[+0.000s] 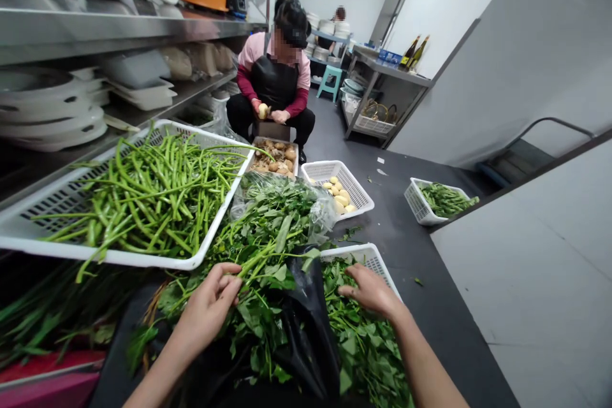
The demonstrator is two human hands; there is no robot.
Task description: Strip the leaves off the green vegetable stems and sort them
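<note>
My left hand [215, 299] is closed on the ends of a small bunch of green stems [261, 261], whose leaves point right. Over the right basket [375, 261] of leafy greens [368, 338] hangs my right hand [366, 287], its fingers apart and nothing visible between them. A pile of leafy greens [268, 210] on clear plastic lies in front of me. At the left, a large white basket [191, 261] holds bare green stems [157, 194]. Black material [308, 325] lies between the greens.
A crouching person [275, 76] holds a peeled potato [262, 111] above a box of potatoes and peelings [275, 158]. Peeled potatoes fill part of a white basket [363, 197]. Another basket of greens [421, 204] stands right. Metal shelves [119, 29] line the left.
</note>
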